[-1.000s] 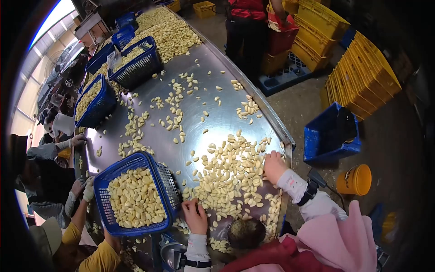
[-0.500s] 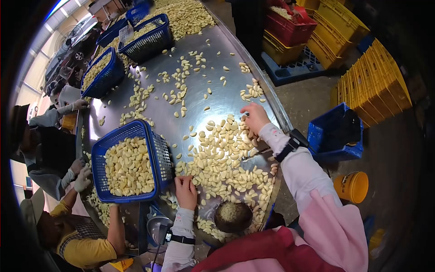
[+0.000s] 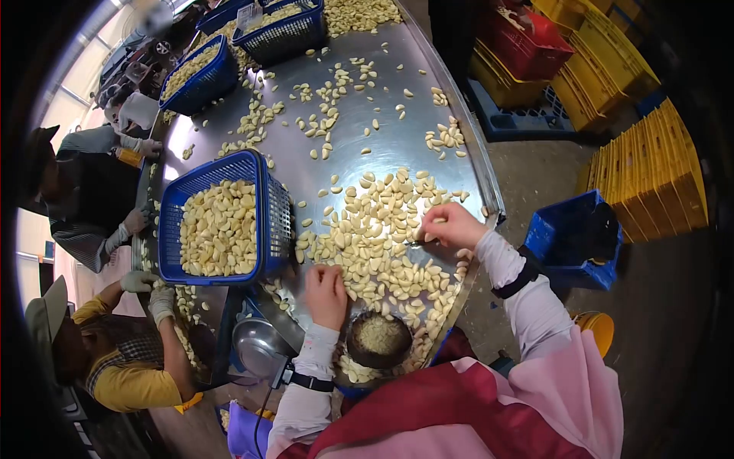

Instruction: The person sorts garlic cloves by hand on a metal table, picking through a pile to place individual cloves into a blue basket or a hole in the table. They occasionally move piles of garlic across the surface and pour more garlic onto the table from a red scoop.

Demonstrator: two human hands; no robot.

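Pale peeled garlic cloves point(image 3: 382, 214) lie spread over a metal table point(image 3: 344, 107) in front of me. My right hand point(image 3: 451, 227) is closed in a pinch at the right side of the spread; a thin dark thing shows at its fingertips, too small to name. At the left edge of the cloves, my left hand point(image 3: 326, 294) has its fingers curled down and closed; what they hold, if anything, is hidden. A dark round bowl point(image 3: 355, 348) with pale bits inside sits close to my body, between my forearms.
Left of the spread stands a blue basket point(image 3: 279, 222) of cloves; more blue baskets point(image 3: 202, 88) line the far left. Co-workers' gloved hands point(image 3: 160, 302) are along the left edge. A steel bowl point(image 3: 260, 348) is by my left forearm. Right: blue bin point(image 3: 566, 229), yellow crates point(image 3: 650, 172).
My right hand has come down and rightward from the top of the spread to its right side. My left hand stays by the left edge. The whole view has shifted.
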